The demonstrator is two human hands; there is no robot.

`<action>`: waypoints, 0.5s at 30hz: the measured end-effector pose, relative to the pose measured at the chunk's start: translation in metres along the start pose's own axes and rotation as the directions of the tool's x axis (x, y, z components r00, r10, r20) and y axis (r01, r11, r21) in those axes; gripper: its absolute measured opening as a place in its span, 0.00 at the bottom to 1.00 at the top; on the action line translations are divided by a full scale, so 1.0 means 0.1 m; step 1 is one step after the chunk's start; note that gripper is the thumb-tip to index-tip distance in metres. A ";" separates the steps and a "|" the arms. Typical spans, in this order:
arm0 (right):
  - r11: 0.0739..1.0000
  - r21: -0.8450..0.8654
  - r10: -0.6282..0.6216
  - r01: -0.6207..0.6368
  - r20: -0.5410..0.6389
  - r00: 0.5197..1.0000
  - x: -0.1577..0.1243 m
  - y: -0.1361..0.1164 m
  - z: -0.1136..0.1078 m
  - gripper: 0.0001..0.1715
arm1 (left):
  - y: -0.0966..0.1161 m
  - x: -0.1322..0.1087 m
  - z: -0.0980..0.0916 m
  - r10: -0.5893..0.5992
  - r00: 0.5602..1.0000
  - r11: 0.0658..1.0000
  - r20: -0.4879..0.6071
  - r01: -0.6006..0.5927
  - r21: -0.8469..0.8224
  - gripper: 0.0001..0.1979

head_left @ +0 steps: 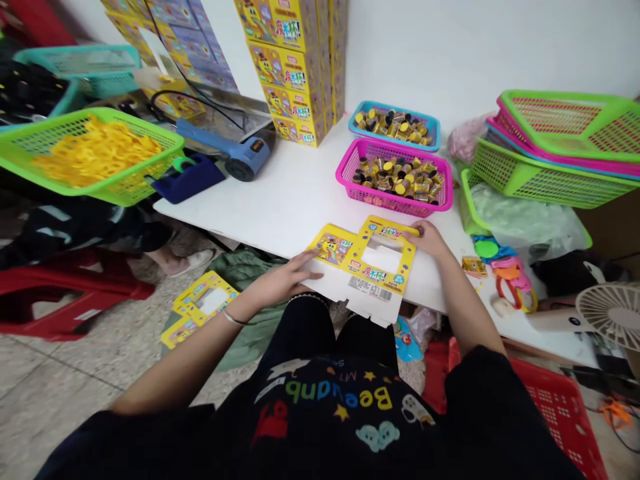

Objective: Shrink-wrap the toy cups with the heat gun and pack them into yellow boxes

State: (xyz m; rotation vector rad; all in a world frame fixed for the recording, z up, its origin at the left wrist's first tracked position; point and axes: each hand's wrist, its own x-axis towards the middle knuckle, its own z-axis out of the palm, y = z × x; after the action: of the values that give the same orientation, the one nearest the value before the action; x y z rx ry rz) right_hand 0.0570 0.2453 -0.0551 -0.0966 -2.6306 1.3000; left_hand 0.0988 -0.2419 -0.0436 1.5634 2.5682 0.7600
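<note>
A flat, unfolded yellow carton (373, 263) with a cut-out window lies at the near edge of the white table (295, 200). My left hand (285, 277) rests flat beside its left flap, fingers stretched out toward it. My right hand (429, 239) presses on the carton's upper right corner, fingers curled over the edge. Just behind the carton stands a pink basket (395, 177) full of small yellow-and-black capped items, and a blue basket (395, 125) with the same items sits farther back.
Stacked yellow boxes (293, 67) stand at the back. A green basket of yellow pieces (95, 157), a blue heat gun (235, 150) and a tape dispenser (187, 177) sit left. Stacked empty baskets (560, 143) and a fan (610, 317) are right. More flat cartons (200, 307) lie on the floor.
</note>
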 end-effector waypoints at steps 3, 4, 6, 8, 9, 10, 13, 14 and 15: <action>0.998 -0.057 -0.033 0.033 -0.008 0.999 -0.02 -0.04 -0.01 0.30 | 0.06 0.02 0.12 -0.064 0.997 0.998 -0.049 0.063 -0.020 0.16; 0.996 -0.071 -0.047 0.046 -0.013 0.999 -0.01 -0.05 -0.02 0.28 | 0.10 0.04 0.19 -0.091 0.993 0.996 -0.070 0.090 -0.015 0.15; 0.992 -0.096 -0.081 0.078 -0.021 0.997 -0.01 -0.06 -0.03 0.24 | 0.23 0.08 0.32 -0.140 0.985 0.990 -0.103 0.142 0.011 0.16; 0.987 -0.116 -0.115 0.113 -0.015 0.993 0.00 -0.07 -0.04 0.19 | 0.37 0.14 0.41 -0.177 0.976 0.980 -0.124 0.186 0.064 0.17; 0.984 -0.124 -0.129 0.127 -0.008 0.992 0.00 -0.08 -0.04 0.18 | 0.44 0.18 0.44 -0.193 0.973 0.973 -0.129 0.206 0.100 0.17; 0.982 -0.132 -0.140 0.138 -0.003 0.990 0.00 -0.08 -0.03 0.16 | 0.50 0.21 0.46 -0.207 0.970 0.964 -0.129 0.224 0.140 0.18; 0.977 -0.157 -0.151 0.147 -0.014 0.988 0.01 -0.08 0.00 0.16 | 0.61 0.31 0.44 -0.242 0.961 0.928 -0.137 0.270 0.258 0.22; 0.976 -0.164 -0.149 0.143 -0.024 0.989 0.01 -0.08 0.01 0.17 | 0.63 0.33 0.42 -0.244 0.960 0.916 -0.138 0.275 0.291 0.24; 0.976 -0.169 -0.146 0.138 -0.034 0.989 0.01 -0.08 0.01 0.18 | 0.64 0.35 0.40 -0.243 0.960 0.907 -0.140 0.276 0.320 0.26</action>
State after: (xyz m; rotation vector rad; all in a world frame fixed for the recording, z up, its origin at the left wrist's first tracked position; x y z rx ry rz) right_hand 0.0564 0.2399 -0.0488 0.0354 -2.6477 1.0195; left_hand 0.1453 -0.1736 -0.0440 1.2302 3.0255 0.3946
